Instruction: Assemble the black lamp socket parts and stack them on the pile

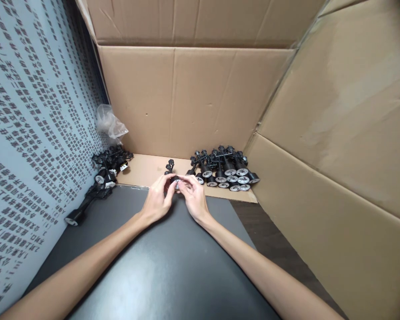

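Between both hands is a small black lamp-post-shaped piece (175, 179). Its round base faces me, and its thin stem and dark lantern-like head point away toward the back wall. My left hand (159, 198) grips the base from the left, thumb against its underside. From the right, my right hand (194, 195) closes on the same base, with thumb and fingertips at its pale face. The fingers cover most of the base, so its details cannot be made out. Just right of my right hand lies a pile of similar black lamp posts (230, 171), bases toward me.
More black pieces (111, 155) are heaped at the left, with one lamp post (75, 217) lying nearer. A clear plastic bag (110, 122) sits above them. Cardboard walls (193, 98) enclose the back and right; a printed sheet (36, 111) stands left. Below is a dark grey mat (173, 266).
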Demonstrator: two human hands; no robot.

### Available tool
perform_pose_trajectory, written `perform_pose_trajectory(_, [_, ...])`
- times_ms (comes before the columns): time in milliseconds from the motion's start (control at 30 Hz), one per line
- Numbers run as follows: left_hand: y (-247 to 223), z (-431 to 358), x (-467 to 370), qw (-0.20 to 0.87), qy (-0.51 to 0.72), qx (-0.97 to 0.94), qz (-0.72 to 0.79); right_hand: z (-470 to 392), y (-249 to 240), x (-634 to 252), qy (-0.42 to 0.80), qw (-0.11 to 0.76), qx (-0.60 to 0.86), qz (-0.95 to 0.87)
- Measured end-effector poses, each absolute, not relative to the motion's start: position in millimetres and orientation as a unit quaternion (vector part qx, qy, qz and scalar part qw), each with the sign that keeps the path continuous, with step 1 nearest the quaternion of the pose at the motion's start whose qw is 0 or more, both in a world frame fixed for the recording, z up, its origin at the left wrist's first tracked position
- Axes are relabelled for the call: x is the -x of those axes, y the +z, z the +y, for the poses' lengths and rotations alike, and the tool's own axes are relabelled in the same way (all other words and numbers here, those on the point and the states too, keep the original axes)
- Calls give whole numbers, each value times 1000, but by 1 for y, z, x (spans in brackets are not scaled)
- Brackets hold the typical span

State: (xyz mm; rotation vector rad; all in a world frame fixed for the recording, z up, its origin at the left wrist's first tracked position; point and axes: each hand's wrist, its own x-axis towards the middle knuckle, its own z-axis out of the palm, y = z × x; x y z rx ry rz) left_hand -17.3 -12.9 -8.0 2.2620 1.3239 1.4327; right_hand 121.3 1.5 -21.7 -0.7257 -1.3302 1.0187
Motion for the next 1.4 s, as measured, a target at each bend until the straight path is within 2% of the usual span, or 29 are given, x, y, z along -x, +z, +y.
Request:
perform_pose_trajectory(267, [-8,-12,18,50,481,-758,437,-1,-20,-121,438,612,320,-575])
perform_pose_trajectory(467, [-6,-11,16,109,503,-732,445,1,-21,-118,433,615,321,-576])
perform_pose_trajectory(733, [-4,-11,16,200,546,-675,455,2,-22,-115,497,585,295,-569])
perform_pose_trajectory(1000, [-2,-13,18,210,523,-688,457,-2,-19,-116,441,602,320,-584])
perform_pose_trajectory(1400, [-2,-10,19,283,525,-656,462,1,-22,-117,459,591,313,-584])
